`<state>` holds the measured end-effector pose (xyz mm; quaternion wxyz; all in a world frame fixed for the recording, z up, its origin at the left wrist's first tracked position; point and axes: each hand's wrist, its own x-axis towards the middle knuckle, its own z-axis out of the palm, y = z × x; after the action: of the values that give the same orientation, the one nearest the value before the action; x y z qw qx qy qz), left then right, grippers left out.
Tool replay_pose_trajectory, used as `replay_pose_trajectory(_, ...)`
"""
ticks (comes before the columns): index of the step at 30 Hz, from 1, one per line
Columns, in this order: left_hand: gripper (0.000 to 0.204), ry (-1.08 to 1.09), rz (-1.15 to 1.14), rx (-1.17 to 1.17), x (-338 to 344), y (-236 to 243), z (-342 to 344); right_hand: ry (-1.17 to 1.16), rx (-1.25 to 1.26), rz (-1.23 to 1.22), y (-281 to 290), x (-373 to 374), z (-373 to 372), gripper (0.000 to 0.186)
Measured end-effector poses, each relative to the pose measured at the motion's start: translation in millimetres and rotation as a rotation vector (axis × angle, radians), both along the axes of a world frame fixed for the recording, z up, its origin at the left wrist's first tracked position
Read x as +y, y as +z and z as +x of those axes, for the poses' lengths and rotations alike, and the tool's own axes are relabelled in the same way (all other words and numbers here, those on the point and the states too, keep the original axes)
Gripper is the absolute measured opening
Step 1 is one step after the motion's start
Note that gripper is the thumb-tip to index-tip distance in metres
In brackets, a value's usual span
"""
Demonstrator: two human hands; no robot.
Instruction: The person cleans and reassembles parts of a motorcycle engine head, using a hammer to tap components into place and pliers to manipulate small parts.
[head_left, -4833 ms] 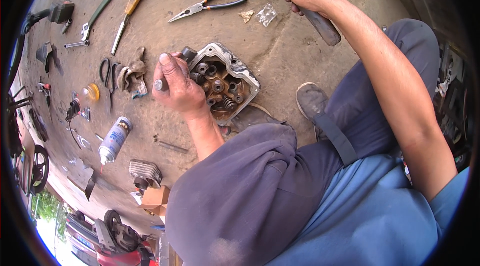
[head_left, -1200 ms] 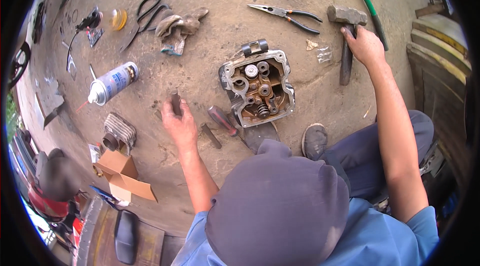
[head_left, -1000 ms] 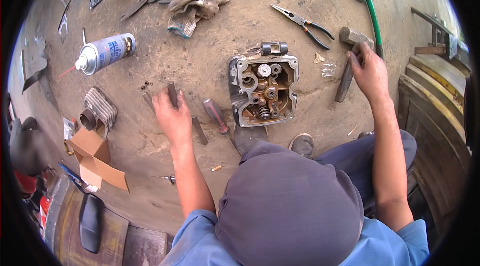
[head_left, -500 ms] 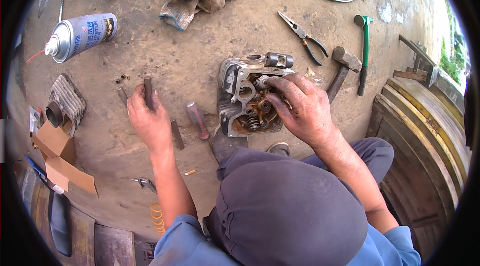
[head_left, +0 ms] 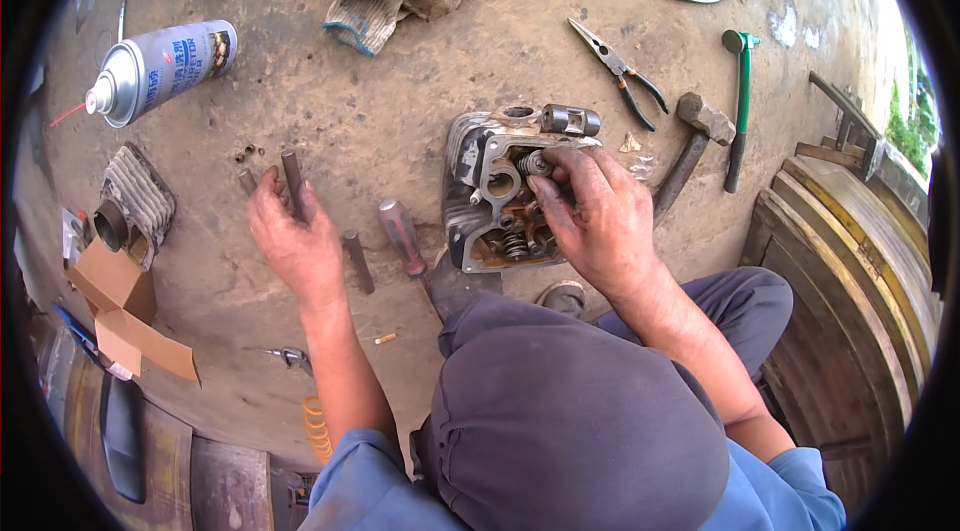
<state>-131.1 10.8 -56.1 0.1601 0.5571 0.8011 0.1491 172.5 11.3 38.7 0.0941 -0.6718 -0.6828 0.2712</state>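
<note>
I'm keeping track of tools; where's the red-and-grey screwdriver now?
In the head view, the screwdriver lies left of centre, on the ground between a short dark rod on its left and the cylinder head.

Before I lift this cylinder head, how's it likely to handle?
The cylinder head is probably rigid and heavy for its size, since it looks like thick cast metal. Its brown-coated inside suggests oily residue, so it could be slippery there. Tilting might roll off the round metal sleeve at its upper edge.
</note>
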Motion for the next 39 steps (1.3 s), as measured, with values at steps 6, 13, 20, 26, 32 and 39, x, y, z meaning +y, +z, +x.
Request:
replay_pose_trajectory(6,0.039,-0.240,0.132,-0.065,5,29,36,-0.013,0.106,0.018,14,15,28,0.024)
replay_pose_trajectory(13,0.034,-0.414,-0.012,-0.463,-23,30,109,0.117,-0.410,-0.204,-40,58,136,0.061)
replay_pose_trajectory(20,0.031,-0.410,-0.046,-0.444,-4,42,99,0.208,-0.315,-0.313,-50,83,152,0.045)
replay_pose_trajectory(26,0.028,-0.377,0.025,-0.374,3,65,86,-0.495,0.759,-0.656,14,79,145,0.039)
replay_pose_trajectory(32,0.023,-0.339,0.193,-0.501,4,116,108,-0.428,1.282,-0.839,76,-29,98,0.031)
replay_pose_trajectory(39,0.029,-0.315,-0.393,-0.906,-60,151,135,-0.592,1.506,-1.138,78,-96,36,0.039)
